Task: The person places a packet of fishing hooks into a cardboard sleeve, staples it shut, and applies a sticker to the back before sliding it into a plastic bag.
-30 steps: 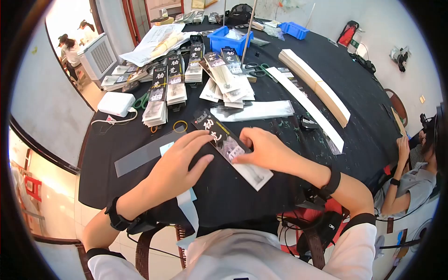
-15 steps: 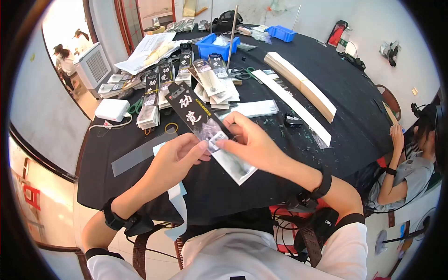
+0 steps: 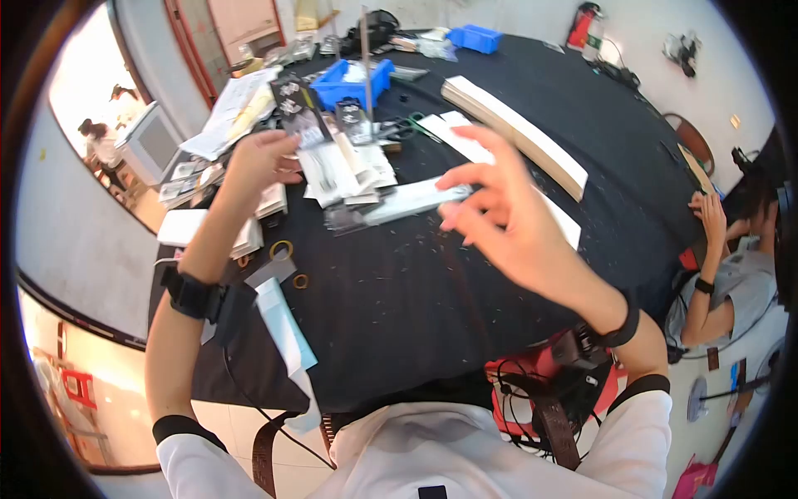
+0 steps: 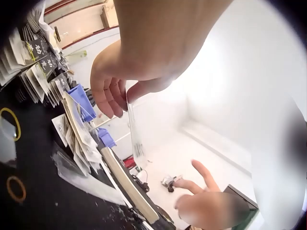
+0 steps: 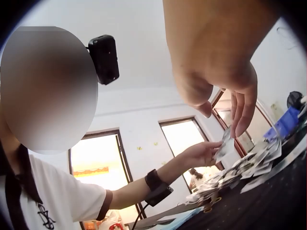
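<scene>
Packet (image 3: 314, 140): long and flat, with a dark label at its far end and a pale lower part; held up off the tabletop (image 3: 391, 316), in front of the pile in the head view, and nearly edge-on in the left wrist view.
Left hand (image 3: 262, 162): thumb and fingertips pinch the packet at its left edge, the grip narrowed to the packet's thickness.
Right hand (image 3: 511, 220): apart from the packet, raised over the tabletop, fingers spread and bent; the grip is wide and has hold of nothing. Its outline is blurred.
Pile (image 3: 381, 170): more packets, overlapping on the tabletop.
Plastic sleeve (image 3: 407, 205): lying flat between the two hands, nearer the person than the pile.
Blue bin (image 3: 378, 81): beyond the pile.
Card stack (image 3: 519, 137): long, white on top, to the right of the pile.
Rubber bands (image 3: 300, 281): two, at the near left.
Pale blue strip (image 3: 287, 328): nearer the person than the bands.
</scene>
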`<state>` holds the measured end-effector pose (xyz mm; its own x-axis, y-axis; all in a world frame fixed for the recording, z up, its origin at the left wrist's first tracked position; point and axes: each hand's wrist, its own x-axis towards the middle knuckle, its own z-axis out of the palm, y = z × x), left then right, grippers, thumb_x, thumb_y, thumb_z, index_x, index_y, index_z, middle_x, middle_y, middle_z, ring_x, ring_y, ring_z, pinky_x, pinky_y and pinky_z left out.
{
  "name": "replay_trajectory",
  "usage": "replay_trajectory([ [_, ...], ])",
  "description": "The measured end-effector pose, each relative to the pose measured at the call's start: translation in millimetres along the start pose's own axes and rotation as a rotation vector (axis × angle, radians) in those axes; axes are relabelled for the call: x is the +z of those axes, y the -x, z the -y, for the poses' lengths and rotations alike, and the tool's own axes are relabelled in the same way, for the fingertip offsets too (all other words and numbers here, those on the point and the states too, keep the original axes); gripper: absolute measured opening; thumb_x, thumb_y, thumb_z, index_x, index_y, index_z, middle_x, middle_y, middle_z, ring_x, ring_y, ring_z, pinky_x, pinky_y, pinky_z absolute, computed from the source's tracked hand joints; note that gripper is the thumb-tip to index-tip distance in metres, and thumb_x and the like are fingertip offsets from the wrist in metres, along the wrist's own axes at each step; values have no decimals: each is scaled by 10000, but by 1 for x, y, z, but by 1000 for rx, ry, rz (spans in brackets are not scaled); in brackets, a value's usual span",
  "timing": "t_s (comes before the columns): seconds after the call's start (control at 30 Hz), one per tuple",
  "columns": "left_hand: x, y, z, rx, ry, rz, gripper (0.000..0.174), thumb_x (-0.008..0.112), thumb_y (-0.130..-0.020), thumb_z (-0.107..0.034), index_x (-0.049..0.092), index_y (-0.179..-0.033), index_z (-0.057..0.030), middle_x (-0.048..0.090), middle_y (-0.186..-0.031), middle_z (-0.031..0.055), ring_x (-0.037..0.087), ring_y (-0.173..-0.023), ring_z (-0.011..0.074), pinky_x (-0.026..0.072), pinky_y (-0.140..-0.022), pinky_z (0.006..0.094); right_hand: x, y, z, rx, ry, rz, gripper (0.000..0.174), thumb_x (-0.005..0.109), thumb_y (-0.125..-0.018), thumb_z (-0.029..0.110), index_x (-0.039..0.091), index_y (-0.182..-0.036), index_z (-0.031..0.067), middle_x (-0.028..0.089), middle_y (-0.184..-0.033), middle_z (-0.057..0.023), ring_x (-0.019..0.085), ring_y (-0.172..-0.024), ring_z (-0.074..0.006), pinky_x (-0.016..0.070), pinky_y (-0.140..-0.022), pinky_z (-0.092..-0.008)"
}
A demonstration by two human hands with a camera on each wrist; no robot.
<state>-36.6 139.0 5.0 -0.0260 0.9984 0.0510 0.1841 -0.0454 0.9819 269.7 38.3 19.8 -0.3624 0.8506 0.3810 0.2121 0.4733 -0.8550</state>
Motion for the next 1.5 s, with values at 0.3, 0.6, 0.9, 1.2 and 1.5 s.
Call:
replay_trajectory([
  [0.3,-1,-101,55,114,-571,-82,273,663,-802,-266,692,-868,-3,623,-678,34,561,-634,90,442,-564,242,-96,23,1,168,21,-143,335,534,-915,137,443,-1222,44,642,-932,-115,623,-730,-127,492,-610,-233],
  [0.6,-27,-115,80,149,-643,-6,355,613,-865,-284,649,-1067,6,668,-888,49,590,-804,115,449,-748,252,-119,32,-5,73,195,-87,215,480,-940,177,615,-998,19,635,-812,-64,604,-679,-96,485,-608,-206],
  [0.9,-69,-109,90,347,-648,23,316,580,-899,-240,623,-1144,-44,631,-968,13,517,-764,33,395,-662,171,-110,23,13,271,231,-33,214,526,-922,126,629,-921,-62,647,-681,-77,595,-616,-79,444,-565,-170],
  [1.2,-22,-8,51,211,-683,-17,321,525,-920,-289,626,-1143,-81,638,-997,-3,354,-519,-17,249,-418,152,-110,27,-16,128,140,45,299,484,-935,159,624,-822,-80,621,-649,-90,594,-552,-103,468,-515,-205],
  [1.5,9,48,19,183,-637,204,251,501,-933,-215,627,-1081,-56,623,-929,6,401,-534,-4,295,-441,147,-107,22,-5,275,213,109,299,457,-945,183,639,-864,-41,642,-651,-90,595,-526,-109,463,-494,-216],
])
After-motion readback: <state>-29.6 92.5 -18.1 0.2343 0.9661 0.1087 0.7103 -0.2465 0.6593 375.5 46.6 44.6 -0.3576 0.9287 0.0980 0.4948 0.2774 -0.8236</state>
